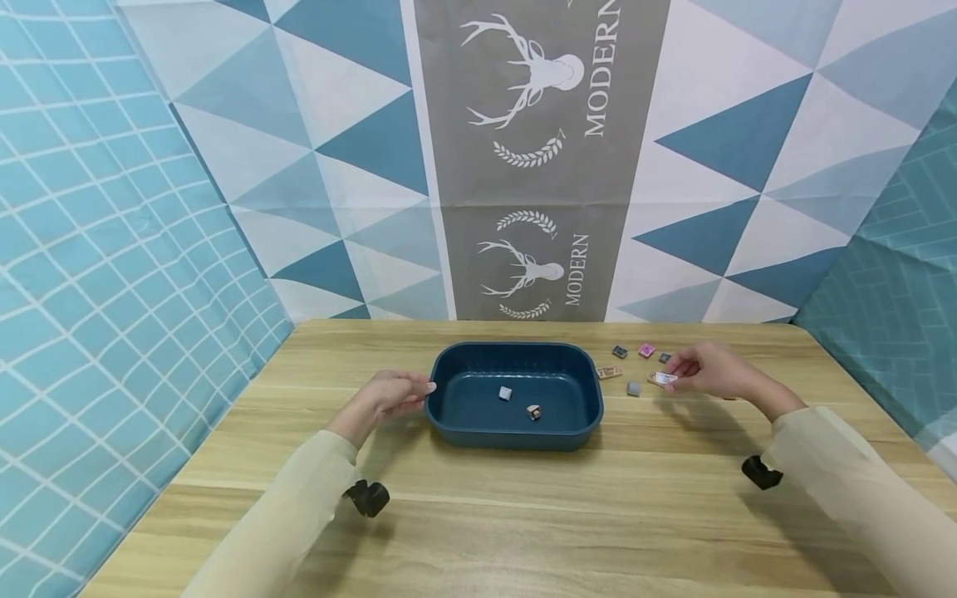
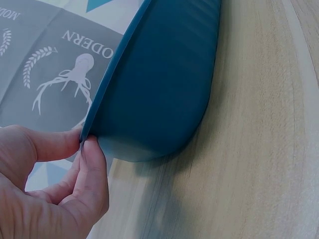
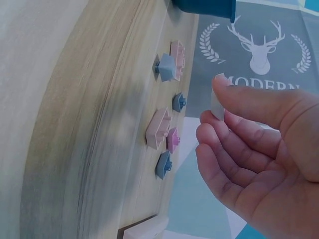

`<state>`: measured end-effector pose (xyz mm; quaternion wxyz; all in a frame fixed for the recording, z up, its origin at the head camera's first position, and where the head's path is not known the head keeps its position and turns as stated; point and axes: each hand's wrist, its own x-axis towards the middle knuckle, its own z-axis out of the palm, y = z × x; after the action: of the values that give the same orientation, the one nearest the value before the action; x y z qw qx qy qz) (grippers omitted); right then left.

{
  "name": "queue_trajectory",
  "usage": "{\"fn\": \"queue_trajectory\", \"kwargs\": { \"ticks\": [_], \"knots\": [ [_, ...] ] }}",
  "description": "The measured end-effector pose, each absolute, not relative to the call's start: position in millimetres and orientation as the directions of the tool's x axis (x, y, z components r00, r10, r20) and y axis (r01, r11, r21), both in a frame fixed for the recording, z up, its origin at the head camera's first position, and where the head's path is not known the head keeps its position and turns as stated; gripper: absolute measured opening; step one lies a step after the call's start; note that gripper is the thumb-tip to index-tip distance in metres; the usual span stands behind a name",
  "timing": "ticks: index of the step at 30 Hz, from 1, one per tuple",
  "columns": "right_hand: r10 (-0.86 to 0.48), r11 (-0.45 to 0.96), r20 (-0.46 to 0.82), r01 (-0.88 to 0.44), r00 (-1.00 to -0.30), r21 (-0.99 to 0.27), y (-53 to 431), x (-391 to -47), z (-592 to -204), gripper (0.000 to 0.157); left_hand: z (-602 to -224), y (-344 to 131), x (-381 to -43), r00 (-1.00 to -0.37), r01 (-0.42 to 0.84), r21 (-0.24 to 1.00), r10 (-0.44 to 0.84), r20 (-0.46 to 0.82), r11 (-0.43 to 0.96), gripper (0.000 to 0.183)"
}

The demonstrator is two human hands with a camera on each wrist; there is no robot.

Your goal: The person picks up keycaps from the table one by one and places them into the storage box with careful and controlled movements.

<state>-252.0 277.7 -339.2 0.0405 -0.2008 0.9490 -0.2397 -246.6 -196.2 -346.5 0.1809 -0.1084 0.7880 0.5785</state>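
Observation:
My left hand [image 1: 394, 394] pinches the rim of a dark blue plastic box [image 1: 516, 441] at its left end. In the left wrist view, the thumb and fingertips meet on either side of the rim. Inside the box lie a white keycap [image 1: 505, 394] and a brown patterned keycap [image 1: 534, 413]. Right of the box, my right hand [image 1: 710, 371] pinches a whitish keycap [image 3: 217, 106] between thumb and fingers, above the table. Below it, a wide pinkish keycap [image 3: 158, 128] rests on the wood. Its neighbours are a magenta keycap [image 1: 646, 350] and a dark keycap [image 1: 664, 358], partly beside the hand.
Between box and right hand lie a grey keycap [image 1: 634, 389], a wide tan keycap [image 1: 609, 372] and a dark blue keycap [image 1: 620, 352]. A pale object [image 3: 147, 229] lies at the lower edge of the right wrist view. Patterned cloth [image 1: 523, 266] hangs behind the wooden table [image 1: 553, 515].

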Motion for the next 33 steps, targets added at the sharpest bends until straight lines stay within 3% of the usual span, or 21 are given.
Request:
{"fn": "queue_trajectory", "kwargs": {
  "ticks": [33],
  "knots": [
    [-0.427, 0.763, 0.013, -0.368, -0.904, -0.531, 269, -254, -326, 0.019, -347, -197, -247, -0.913, -0.378, 0.878, 0.040, -0.407, 0.293, 0.037]
  ]
}}
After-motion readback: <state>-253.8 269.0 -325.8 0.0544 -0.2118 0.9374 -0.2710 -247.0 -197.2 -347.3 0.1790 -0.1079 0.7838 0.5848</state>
